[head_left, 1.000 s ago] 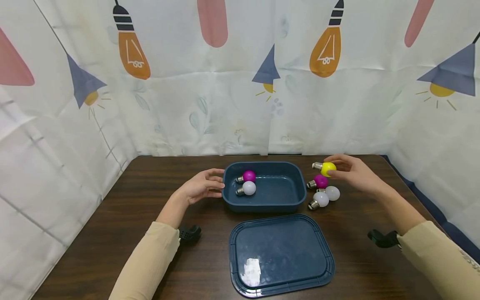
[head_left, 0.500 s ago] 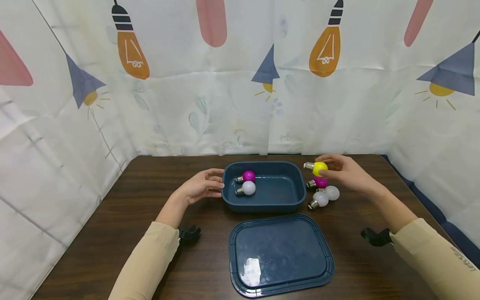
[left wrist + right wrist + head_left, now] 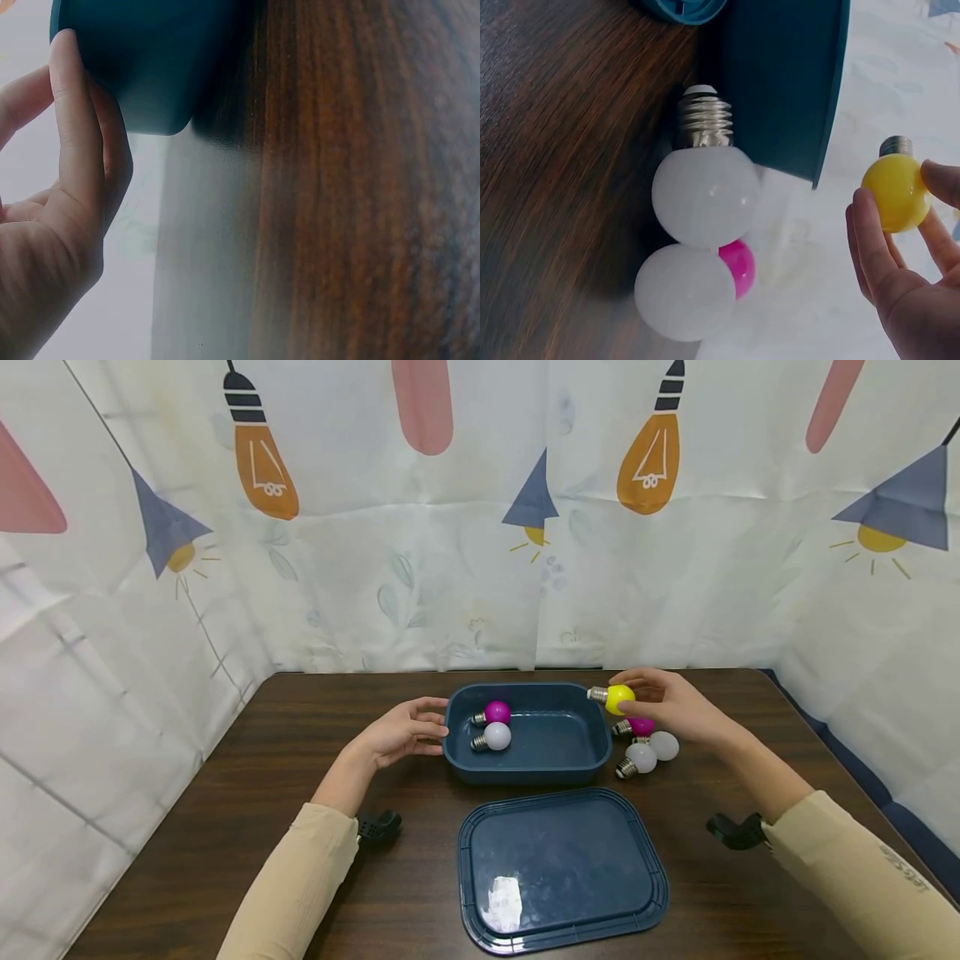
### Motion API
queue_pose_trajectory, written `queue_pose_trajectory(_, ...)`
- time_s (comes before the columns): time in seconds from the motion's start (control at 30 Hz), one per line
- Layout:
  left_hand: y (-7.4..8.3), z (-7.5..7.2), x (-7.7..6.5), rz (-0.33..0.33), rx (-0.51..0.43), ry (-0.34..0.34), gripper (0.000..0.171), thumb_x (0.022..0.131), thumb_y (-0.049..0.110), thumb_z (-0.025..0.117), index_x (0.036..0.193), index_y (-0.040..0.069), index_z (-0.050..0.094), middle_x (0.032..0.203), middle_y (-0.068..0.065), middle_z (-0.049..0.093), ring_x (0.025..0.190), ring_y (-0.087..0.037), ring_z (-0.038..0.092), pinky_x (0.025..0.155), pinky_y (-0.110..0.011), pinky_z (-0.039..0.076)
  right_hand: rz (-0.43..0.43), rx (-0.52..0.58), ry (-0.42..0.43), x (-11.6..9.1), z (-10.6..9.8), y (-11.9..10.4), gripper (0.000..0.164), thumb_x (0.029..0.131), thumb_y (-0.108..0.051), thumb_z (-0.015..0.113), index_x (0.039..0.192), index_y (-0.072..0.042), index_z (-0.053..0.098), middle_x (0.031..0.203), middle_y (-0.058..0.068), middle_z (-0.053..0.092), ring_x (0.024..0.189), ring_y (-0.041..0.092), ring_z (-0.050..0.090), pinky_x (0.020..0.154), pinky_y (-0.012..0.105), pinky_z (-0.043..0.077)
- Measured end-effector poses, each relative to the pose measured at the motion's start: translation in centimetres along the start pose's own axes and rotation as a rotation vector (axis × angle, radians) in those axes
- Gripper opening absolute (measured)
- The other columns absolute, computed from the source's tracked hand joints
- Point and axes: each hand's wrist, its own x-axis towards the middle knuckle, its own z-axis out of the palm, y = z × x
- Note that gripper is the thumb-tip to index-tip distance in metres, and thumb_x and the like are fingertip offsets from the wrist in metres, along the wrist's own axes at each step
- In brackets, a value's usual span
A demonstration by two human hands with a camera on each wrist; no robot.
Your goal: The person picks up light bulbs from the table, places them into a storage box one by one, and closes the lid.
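My right hand (image 3: pixel 667 703) pinches a yellow light bulb (image 3: pixel 619 698) by its round globe, its metal screw base pointing left over the right rim of a dark blue box (image 3: pixel 558 777). In the right wrist view the yellow bulb (image 3: pixel 895 193) is held up between thumb and fingers. My left hand (image 3: pixel 405 732) touches the left wall of the box with its fingertips, fingers loosely bent. Inside the box, on the left, lie a magenta bulb (image 3: pixel 498 712) and a white bulb (image 3: pixel 497 736).
Right of the box, a magenta bulb (image 3: pixel 640 727) and two white bulbs, one nearer (image 3: pixel 642 758) and one farther right (image 3: pixel 664 745), lie on the dark wooden table (image 3: pixel 247 793). A dark blue lid (image 3: pixel 562 860) lies flat in front of the box. Behind hangs a patterned curtain (image 3: pixel 465 568).
My right hand has carried the yellow bulb leftward, from above the loose bulbs to the right rim of the box. The left hand has stayed at the box.
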Motion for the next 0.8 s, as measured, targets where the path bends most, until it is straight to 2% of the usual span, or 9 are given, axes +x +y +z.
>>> queue_pose_trajectory(0.17,0.0,0.0,0.0,0.002,0.005,-0.002,0.068,0.097,-0.002,0.066,0.156,0.001,0.032,0.134,-0.032,0.054,0.094,-0.026,0.071,0.085,-0.041,0.061,-0.009,0.009,-0.009,0.4,0.4,-0.2,0.045,0.102,-0.024,0.068,0.14,-0.004,0.057,0.133,0.017,0.061,0.123,0.037,0.058,0.099,0.057,0.049)
queue_pose_trajectory(0.53,0.3,0.2,-0.2,-0.001,0.005,-0.001,0.067,0.098,-0.003,0.064,0.157,0.0,0.031,0.136,-0.033,0.051,0.092,-0.024,0.071,0.085,-0.04,0.061,-0.034,0.019,-0.043,1.3,1.8,-0.3,0.04,0.101,-0.02,0.069,0.136,-0.005,0.059,0.129,0.018,0.062,0.111,0.036,0.064,0.091,0.053,0.057)
queue_pose_trajectory(0.7,0.2,0.2,-0.2,0.002,0.007,-0.002,0.067,0.098,-0.003,0.064,0.156,0.0,0.031,0.135,-0.033,0.052,0.093,-0.025,0.071,0.085,-0.041,0.061,-0.036,0.028,-0.058,1.8,2.5,-0.3,0.038,0.1,-0.019,0.07,0.135,-0.007,0.061,0.13,0.016,0.062,0.114,0.034,0.063,0.092,0.057,0.055)
queue_pose_trajectory(0.8,0.1,0.1,-0.1,0.002,0.005,0.003,0.065,0.098,-0.003,0.063,0.156,0.0,0.032,0.134,-0.032,0.054,0.093,-0.025,0.071,0.085,-0.041,0.061,-0.042,0.031,-0.07,2.0,3.0,-0.3,0.038,0.1,-0.016,0.07,0.135,-0.006,0.061,0.132,0.017,0.061,0.115,0.033,0.063,0.092,0.055,0.056)
